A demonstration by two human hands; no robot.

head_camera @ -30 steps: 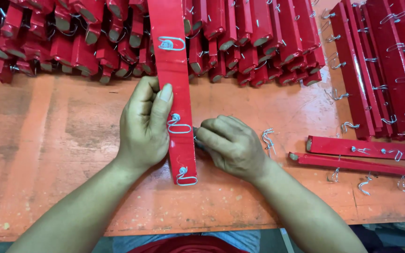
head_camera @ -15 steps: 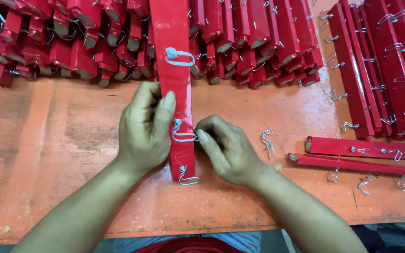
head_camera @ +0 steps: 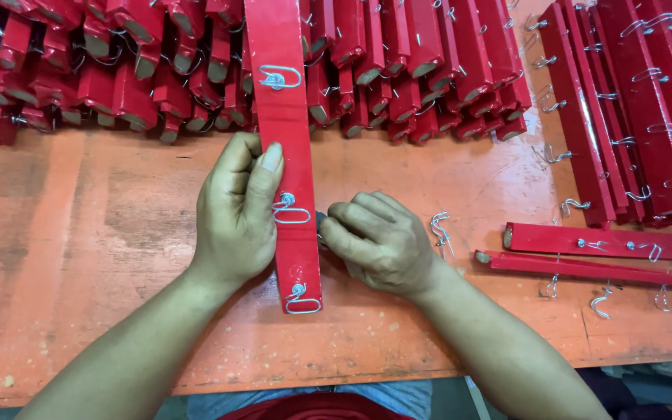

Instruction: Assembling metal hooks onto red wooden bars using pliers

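Observation:
A long red painted wooden slat [head_camera: 283,140] lies lengthwise on the orange-red table [head_camera: 87,257], pointing away from me. Three silver wire hooks are fixed along it, the middle wire hook [head_camera: 291,210] between my hands. My left hand [head_camera: 235,210] grips the slat's left edge, thumb laid across its face beside that hook. My right hand [head_camera: 375,245] is curled against the slat's right edge with a small dark object pinched in its fingers; what it is I cannot tell.
Piles of red wooden pieces [head_camera: 118,70] fill the back of the table. More red slats with hooks [head_camera: 631,117] are stacked at the right, two lying crosswise [head_camera: 600,241]. Loose wire hooks [head_camera: 441,229] lie beside my right hand and near the front right edge.
The slat has slid a little toward me and my left thumb has shifted along its face. My right hand has closed in against the slat's right edge.

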